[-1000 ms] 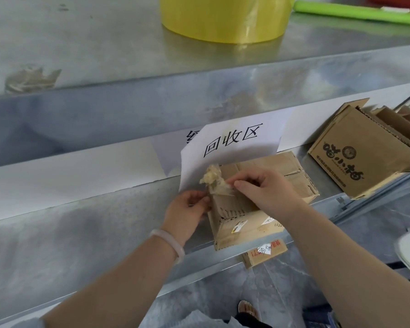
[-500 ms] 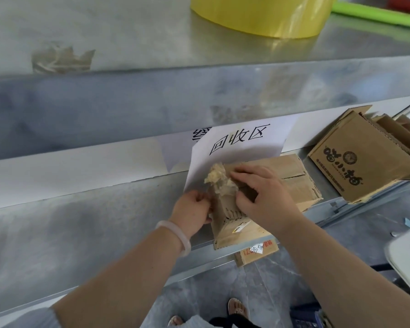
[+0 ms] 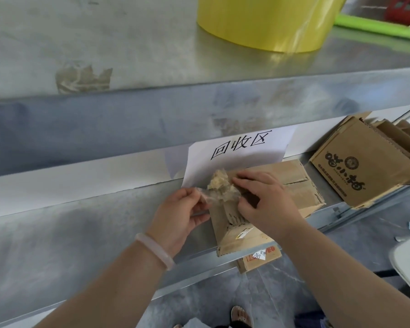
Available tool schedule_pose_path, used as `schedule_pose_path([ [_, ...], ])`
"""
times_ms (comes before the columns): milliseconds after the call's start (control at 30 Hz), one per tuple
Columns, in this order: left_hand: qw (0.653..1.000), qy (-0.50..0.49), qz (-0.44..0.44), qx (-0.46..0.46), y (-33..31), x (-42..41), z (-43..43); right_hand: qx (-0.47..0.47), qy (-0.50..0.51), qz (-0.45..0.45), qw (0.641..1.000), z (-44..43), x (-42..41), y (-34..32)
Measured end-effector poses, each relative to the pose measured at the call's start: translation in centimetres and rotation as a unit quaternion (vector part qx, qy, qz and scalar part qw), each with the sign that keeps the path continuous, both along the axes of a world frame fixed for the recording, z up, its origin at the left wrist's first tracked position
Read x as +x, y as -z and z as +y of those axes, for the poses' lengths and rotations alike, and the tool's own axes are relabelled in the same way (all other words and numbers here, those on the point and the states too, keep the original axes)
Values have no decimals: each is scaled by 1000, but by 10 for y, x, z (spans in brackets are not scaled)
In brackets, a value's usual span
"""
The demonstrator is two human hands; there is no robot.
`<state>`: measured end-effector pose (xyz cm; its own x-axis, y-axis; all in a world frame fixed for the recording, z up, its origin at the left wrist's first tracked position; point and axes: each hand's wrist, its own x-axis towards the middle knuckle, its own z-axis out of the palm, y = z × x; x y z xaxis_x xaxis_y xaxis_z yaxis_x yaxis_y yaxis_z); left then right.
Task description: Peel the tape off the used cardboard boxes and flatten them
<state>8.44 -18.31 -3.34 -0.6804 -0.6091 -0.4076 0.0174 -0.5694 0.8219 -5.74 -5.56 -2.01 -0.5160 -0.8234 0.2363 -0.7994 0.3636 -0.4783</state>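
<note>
Leftward since the earlier frame goes the left hand point(image 3: 179, 215), its grip pinching a clear tape strip point(image 3: 205, 197) drawn off the cardboard box point(image 3: 301, 185). The right hand point(image 3: 268, 204) has its grip clasped on the box top beside a crumpled tape wad point(image 3: 219, 184). Box lies on the counter point(image 3: 81, 233), just below the paper sign point(image 3: 237, 150).

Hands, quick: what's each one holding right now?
Left hand: pinching the peeled tape.
Right hand: gripping the cardboard box, steadying it.
</note>
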Motion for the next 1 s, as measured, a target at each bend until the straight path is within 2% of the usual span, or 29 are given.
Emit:
schedule_pose_path([
  [167,999,-9,21,-29,-18,-8,-1,-3,-1,-16,1000,2,-2,-2],
  [400,980,3,4,-197,-31,-15,-8,-34,-29,-74,996,5,-6,-5],
  [467,983,-12,-3,-181,-30,-14,-9,-40,-29,-72,996,4,-6,-4],
  [600,997,-34,4,-66,-23,-7,-4,-43,-28,-72,996,3,-7,-3],
  [700,992,-25,-62,-106,-16,-3,-1,-41,-29,-83,995,3,-9,-3],
  [867,998,-4,-33,-51,-20,-7,8,-43,-25,-80,996,0,-9,-1],
  [1000,994,4,-56,-99,-22,-13,10,-41,-34,-72,996,0,-11,2],
])
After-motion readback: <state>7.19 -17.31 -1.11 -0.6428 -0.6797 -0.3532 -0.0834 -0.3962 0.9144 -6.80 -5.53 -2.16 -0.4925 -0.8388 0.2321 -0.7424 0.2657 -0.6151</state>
